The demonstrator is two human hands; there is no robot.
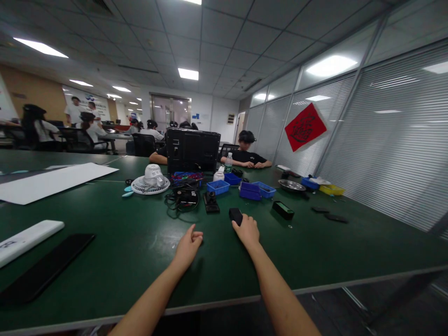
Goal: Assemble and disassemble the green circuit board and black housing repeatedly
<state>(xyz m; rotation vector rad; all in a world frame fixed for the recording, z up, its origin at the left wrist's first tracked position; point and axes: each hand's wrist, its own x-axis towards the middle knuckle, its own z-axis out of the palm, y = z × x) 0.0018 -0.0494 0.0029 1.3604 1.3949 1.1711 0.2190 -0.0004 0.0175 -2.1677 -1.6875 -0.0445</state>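
My right hand [248,230] reaches forward over the green table [140,252] and its fingers close around a small black block [235,215]. My left hand [189,244] rests on the table to the left of it, fingers curled in a loose fist with the thumb up and nothing visible in it. Just beyond the hands lie a small black device [211,202] and a black unit with tangled cables [184,197]. A dark oblong box [283,210] lies to the right of the right hand.
Farther back stand a white fan [150,181], several blue trays [218,186], a black computer case [192,150], a metal bowl [291,185] and a yellow tray [332,189]. A white sheet [49,181], a white bar [26,239] and a black slab [45,270] lie left. A person [247,154] sits opposite.
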